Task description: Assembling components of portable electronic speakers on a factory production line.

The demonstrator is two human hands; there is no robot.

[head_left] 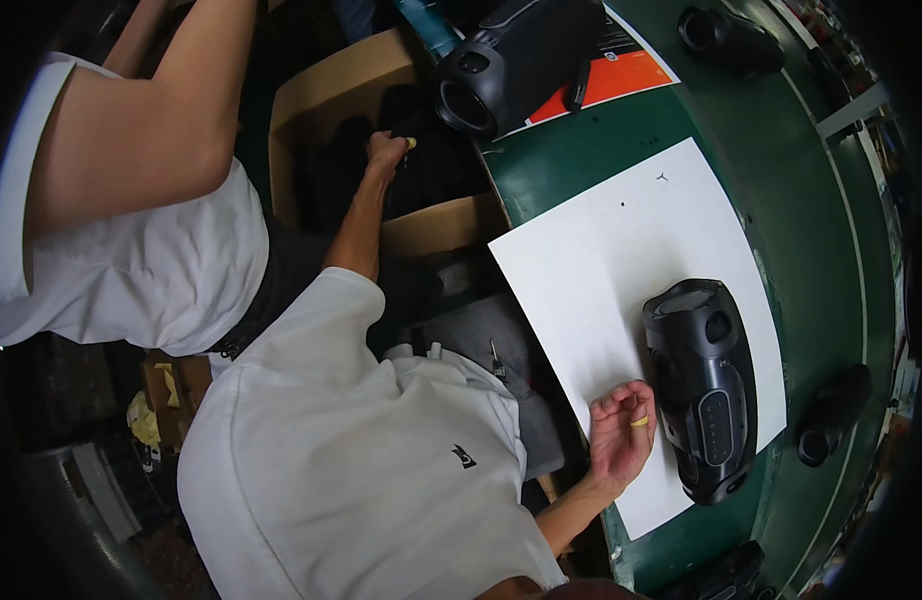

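My left hand [388, 152] reaches into an open cardboard box [326, 82], its fingers bent around dark contents [346, 170]. What they grip there is too dark to make out. A yellow cover shows on one fingertip. My right hand [624, 435] rests palm up at the edge of a white sheet [606, 250], fingers loosely curled with nothing in them and a yellow band on one. Right beside it lies a black portable speaker [716, 400] with a button panel on top. I cannot tell whether the fingertips touch the speaker.
Another black speaker [521, 60] lies on an orange printed sheet [621, 75] beside the box. More dark speakers [731, 42] stand along the green table [811, 230]. A co-worker [141, 210] in white is close on the left. A small screwdriver-like tool [497, 362] lies near my lap.
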